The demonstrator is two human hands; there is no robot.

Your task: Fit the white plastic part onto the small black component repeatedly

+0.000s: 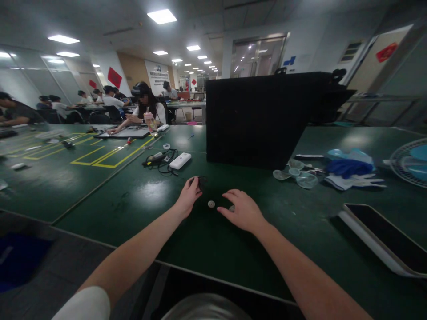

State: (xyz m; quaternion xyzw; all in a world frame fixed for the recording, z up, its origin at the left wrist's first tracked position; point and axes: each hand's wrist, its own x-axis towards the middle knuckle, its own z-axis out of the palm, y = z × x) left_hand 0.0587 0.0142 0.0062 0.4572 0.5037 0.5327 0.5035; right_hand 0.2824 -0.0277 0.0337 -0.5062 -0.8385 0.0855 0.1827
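- Clock directions are read on the table plane, twelve o'clock pointing straight away from the person.
- Central object: a small, round, pale disc with a dark centre (211, 204), lying flat on the dark green, smooth-surfaced table (143, 222) between the two hands. Being round, it presents no long axis.
- Right hand (247, 212): open, the thumb and fingers spread well apart and curved towards nine o'clock, holding nothing. Its thumb tip is the nearer of the two hands' tips to the disc, which lies just beside it at about ten o'clock, not touching.
- Second small, pale piece (232, 208): within the span of the right thumb and fingers, partly covered by the hand; from the disc it lies at three o'clock.
- Left hand (188, 198): nearly closed, fingertips pinched on a small, dark, thin-edged object (200, 181), probably of irregular outline, though blur obscures its shape. The disc lies near this hand, at about four o'clock from the fingertips.
- Surroundings, taken from the disc: a white, rounded rectangular device (180, 161) at eleven o'clock, beside a coiled black cable (171, 155); a large, matt black, box-like panel (250, 120) at one o'clock; a white-edged slab with a glossy black face (383, 235) well apart, towards four o'clock.
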